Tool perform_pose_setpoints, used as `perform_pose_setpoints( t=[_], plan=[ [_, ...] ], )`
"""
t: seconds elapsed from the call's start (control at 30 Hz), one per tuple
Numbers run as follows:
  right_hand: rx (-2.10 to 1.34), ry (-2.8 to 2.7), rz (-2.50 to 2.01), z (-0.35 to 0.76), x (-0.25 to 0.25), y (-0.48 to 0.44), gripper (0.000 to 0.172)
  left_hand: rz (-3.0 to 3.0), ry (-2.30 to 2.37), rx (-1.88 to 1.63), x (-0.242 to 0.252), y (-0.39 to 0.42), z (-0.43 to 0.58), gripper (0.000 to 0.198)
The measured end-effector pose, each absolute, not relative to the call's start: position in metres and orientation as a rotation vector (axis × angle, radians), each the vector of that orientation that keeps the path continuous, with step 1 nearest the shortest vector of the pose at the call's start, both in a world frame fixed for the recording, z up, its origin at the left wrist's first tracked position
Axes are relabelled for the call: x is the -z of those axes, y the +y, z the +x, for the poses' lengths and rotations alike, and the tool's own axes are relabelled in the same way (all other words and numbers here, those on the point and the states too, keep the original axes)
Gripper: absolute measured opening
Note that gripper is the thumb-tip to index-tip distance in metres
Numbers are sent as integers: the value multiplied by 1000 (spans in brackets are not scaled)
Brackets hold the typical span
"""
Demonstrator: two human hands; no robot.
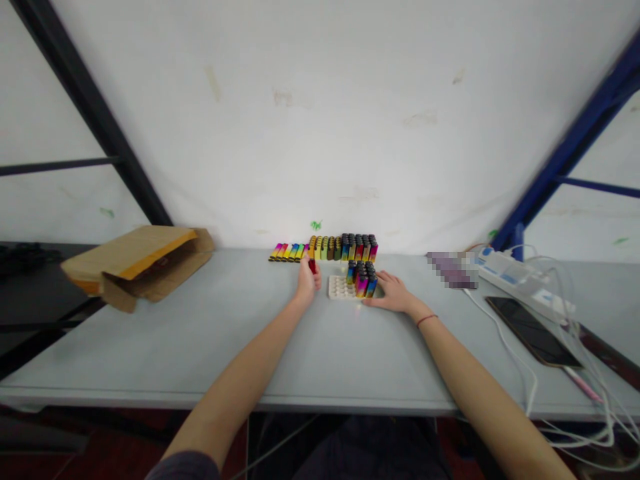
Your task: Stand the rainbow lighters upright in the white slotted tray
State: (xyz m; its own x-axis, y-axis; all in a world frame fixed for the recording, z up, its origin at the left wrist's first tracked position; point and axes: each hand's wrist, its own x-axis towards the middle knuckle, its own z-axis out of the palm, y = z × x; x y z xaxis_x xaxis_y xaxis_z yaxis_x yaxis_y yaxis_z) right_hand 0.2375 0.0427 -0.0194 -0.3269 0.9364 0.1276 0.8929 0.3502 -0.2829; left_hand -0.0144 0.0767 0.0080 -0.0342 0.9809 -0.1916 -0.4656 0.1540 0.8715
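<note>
My left hand (307, 279) is closed around a lighter (313, 266), of which a red part shows at the fingers. To its right lies a white tray (342, 288) with round holes, its left part bare. Several multicoloured lighters (364, 280) stand upright in the tray's right part. My right hand (394, 292) rests at the tray's right edge, fingers apart, thumb along the front corner. Behind the tray, a block of dark-topped lighters (359, 247) stands upright, beside a row of yellow and brown lighters (326, 248). Farther left, several bright lighters (289, 252) lie flat.
An open cardboard box (145, 260) lies at the left of the grey table (200, 353). At the right are a phone (533, 330), a blurred-out object (453, 269), a white power strip (525, 283) and tangled white cables (607, 393). A wall (320, 133) closes off the back.
</note>
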Motion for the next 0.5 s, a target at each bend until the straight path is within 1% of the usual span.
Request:
perform_pose_setpoints(
  t=[0.3, 0.5],
  plan=[
    [-235, -2357, -1610, 237, 18, 42, 91, 693, 1007, -1283, -11, 75, -15, 46],
    [-230, -2357, -1613, 238, 19, 42, 91, 746, 957, -1279, -5, 80, -18, 49]
  ],
)
